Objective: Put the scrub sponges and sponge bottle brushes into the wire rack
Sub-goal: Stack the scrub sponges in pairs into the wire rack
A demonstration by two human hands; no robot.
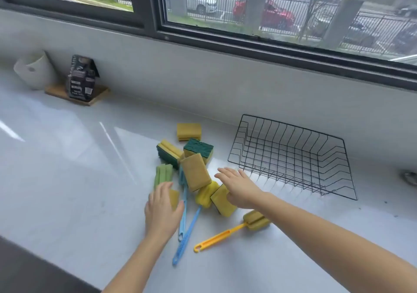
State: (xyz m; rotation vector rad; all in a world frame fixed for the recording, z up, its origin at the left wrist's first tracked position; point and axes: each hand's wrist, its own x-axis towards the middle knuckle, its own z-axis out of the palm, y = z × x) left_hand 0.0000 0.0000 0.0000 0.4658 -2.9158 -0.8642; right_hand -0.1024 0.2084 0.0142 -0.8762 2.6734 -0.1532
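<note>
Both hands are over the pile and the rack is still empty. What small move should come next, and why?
Probably close the right hand on the yellow sponge just under it and carry it right to the wire rack. The hand is open and holds nothing, that sponge lies nearest the rack, and the left hand is over the far side of the pile.

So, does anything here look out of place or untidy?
Yes. The scrub sponges and bottle brushes lie in a loose heap on the counter, some tilted against each other, while the wire rack beside them holds nothing. Nothing looks spilled or damaged.
</note>
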